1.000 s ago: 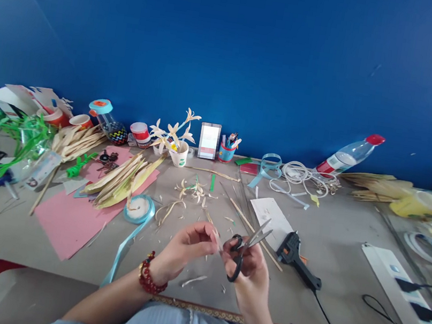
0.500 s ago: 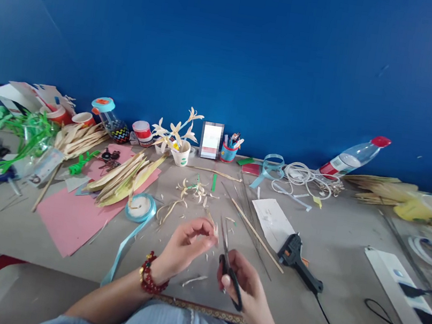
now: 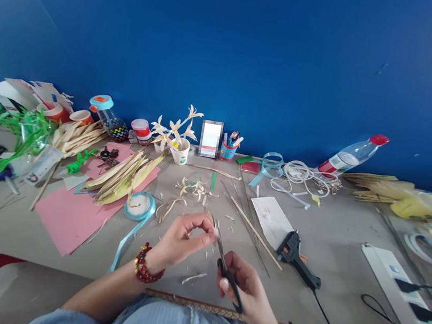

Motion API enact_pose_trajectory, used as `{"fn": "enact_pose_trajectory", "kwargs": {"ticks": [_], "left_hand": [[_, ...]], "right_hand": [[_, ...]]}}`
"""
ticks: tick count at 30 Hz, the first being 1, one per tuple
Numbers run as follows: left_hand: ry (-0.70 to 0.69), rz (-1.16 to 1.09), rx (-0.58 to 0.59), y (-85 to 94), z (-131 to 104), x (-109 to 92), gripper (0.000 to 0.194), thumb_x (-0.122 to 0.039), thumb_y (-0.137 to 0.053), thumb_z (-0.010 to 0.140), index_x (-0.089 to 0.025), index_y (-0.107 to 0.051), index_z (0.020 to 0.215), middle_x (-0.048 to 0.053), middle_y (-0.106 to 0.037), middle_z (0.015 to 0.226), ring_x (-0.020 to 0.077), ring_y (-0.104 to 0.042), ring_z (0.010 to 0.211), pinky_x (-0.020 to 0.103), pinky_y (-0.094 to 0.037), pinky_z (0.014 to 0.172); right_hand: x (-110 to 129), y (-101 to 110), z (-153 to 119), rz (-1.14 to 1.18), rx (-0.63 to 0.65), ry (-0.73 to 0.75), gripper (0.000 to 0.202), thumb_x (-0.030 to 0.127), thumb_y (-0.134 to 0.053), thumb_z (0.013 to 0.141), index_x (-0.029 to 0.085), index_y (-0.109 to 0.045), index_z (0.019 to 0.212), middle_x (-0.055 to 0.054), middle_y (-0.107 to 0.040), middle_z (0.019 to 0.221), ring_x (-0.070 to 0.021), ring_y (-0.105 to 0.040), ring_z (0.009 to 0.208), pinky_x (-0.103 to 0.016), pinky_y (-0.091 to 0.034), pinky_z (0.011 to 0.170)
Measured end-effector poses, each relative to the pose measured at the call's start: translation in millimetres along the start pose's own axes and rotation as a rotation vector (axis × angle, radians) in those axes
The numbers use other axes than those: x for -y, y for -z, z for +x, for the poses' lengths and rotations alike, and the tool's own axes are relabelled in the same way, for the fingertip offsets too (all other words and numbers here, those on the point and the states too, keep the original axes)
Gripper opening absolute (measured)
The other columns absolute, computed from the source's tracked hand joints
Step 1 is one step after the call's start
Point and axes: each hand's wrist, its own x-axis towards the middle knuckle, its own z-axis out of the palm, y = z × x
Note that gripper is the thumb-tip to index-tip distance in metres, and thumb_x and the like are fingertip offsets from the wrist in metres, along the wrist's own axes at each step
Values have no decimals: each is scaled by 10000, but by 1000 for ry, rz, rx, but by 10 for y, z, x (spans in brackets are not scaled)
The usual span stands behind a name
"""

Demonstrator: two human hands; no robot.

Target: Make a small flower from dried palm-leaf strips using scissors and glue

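Note:
My left hand point(image 3: 191, 239) pinches a small pale piece of dried husk point(image 3: 216, 230) between thumb and fingertips. In my right hand point(image 3: 241, 282) is a pair of black-handled scissors point(image 3: 221, 245), the fingers through the handles. The blades point up and away from me, and their tips meet the husk piece at my left fingertips. Just beyond lie cut husk petals point(image 3: 197, 188) and a curled husk strip point(image 3: 169, 207). Small scraps are scattered on the grey table point(image 3: 167, 274) around and below my hands.
Left are a blue ribbon roll point(image 3: 139, 206), pink paper point(image 3: 65, 220) and a husk pile point(image 3: 126, 181). Husk flowers stand in a white cup point(image 3: 180, 153) at the back. To the right lie a glue gun point(image 3: 299, 258), white card point(image 3: 270, 221), thin sticks point(image 3: 256, 233) and a power strip point(image 3: 395, 291).
The scissors have moved left, bringing the blades from beside the husk piece to touch it at my left fingertips. My left hand stays nearly in place, still pinching.

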Motion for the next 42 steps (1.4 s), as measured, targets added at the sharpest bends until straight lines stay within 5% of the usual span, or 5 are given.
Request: {"fn": "enact_pose_trajectory", "kwargs": {"ticks": [42], "left_hand": [[91, -103, 50, -11, 14, 35, 186, -317, -667, 834, -159, -617, 749, 20, -613, 755, 146, -558, 744, 254, -424, 717]], "right_hand": [[-25, -32, -5, 5, -53, -33, 545, 675, -712, 694, 213, -423, 689, 69, -412, 543, -77, -343, 468, -201, -293, 443]]}}
